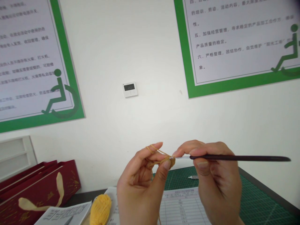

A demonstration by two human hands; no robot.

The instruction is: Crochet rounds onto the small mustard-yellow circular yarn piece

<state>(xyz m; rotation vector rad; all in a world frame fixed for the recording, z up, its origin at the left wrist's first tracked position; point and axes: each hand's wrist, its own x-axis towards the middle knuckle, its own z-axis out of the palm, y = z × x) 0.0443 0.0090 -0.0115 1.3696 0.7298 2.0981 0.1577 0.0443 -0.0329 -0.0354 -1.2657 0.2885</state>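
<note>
Between the thumb and fingers of my left hand (142, 184) is a small piece of mustard-yellow crochet work (172, 162). A strand of yellow yarn (160, 150) loops over the raised left index finger and runs down to the piece. My right hand (217, 178) grips a crochet hook (239, 158) with a dark handle and a thin metal shaft. The hook lies nearly level, its tip at the crochet piece, where the stitches partly hide it. My right index fingertip is close to the piece. More yarn hangs below my left hand.
A yellow yarn ball (100, 209) sits left of my hands beside handwritten papers (63, 214). Behind my hands lie a printed form (180, 206), a green cutting mat (257, 197) and a white pen-like tube (193, 177). Dark red gift bags (47, 193) stand at left, near the wall.
</note>
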